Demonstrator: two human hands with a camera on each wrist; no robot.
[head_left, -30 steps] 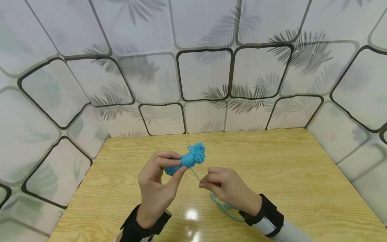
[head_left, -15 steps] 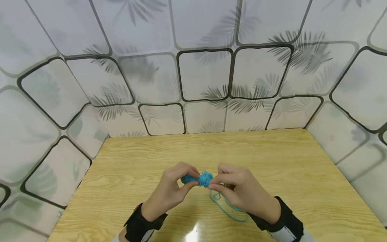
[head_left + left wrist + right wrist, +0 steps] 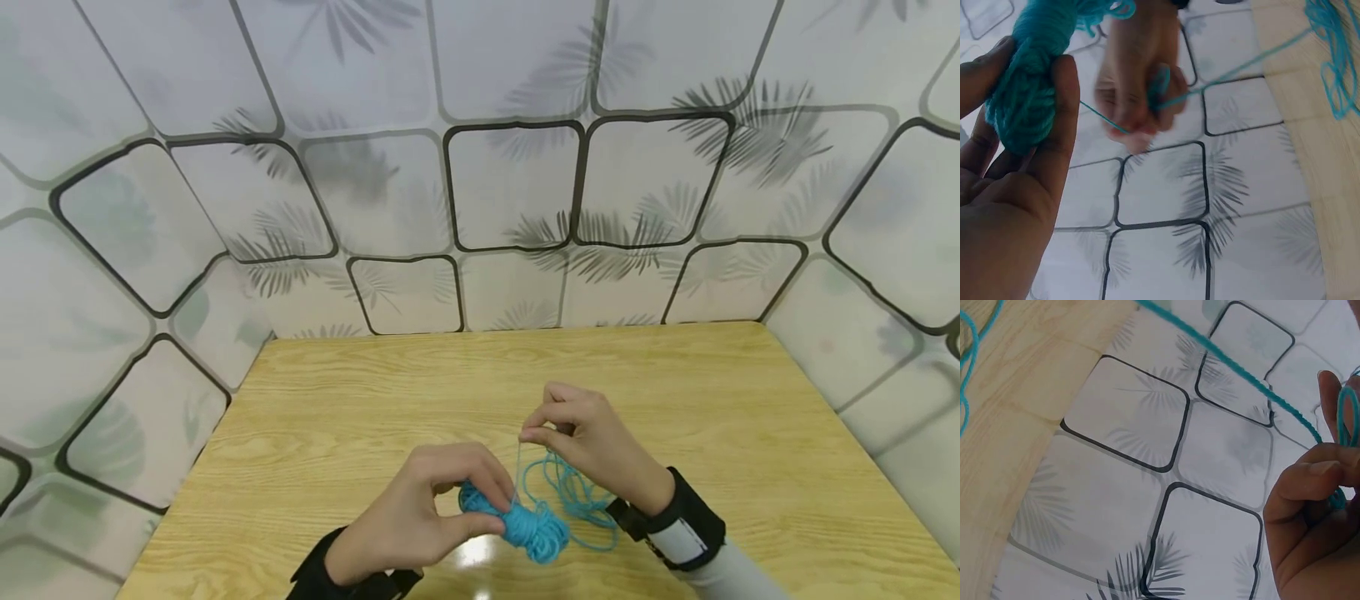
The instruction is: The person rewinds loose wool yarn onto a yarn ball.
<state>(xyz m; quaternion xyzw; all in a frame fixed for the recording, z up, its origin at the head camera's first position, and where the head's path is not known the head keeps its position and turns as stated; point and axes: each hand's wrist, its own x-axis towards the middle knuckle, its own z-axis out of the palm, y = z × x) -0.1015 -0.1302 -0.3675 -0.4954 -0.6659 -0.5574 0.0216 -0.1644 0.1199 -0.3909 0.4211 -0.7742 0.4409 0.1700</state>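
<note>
A blue skein of yarn [image 3: 536,533], wound round its middle with loops sticking out at the end, is gripped between the thumb and fingers of my left hand [image 3: 427,508]. In the left wrist view the wound skein [image 3: 1032,94] sits among the fingers. Up and to the right of it, my right hand [image 3: 585,425] pinches the yarn strand [image 3: 518,471], which runs taut down to the skein. In the right wrist view a small loop of yarn [image 3: 1347,412] shows at the right hand's fingers, and a strand [image 3: 1235,365] leads off from them.
A loose tangle of blue yarn [image 3: 581,496] lies on the wooden table [image 3: 360,400] beneath the right hand. A patterned white covering [image 3: 510,183] with dark outlines and leaf prints rises behind and at both sides of the table.
My left hand has brought the skein down and right, its looped end now pointing downward. The right hand came in to the skein, then drew up and away with the strand.
</note>
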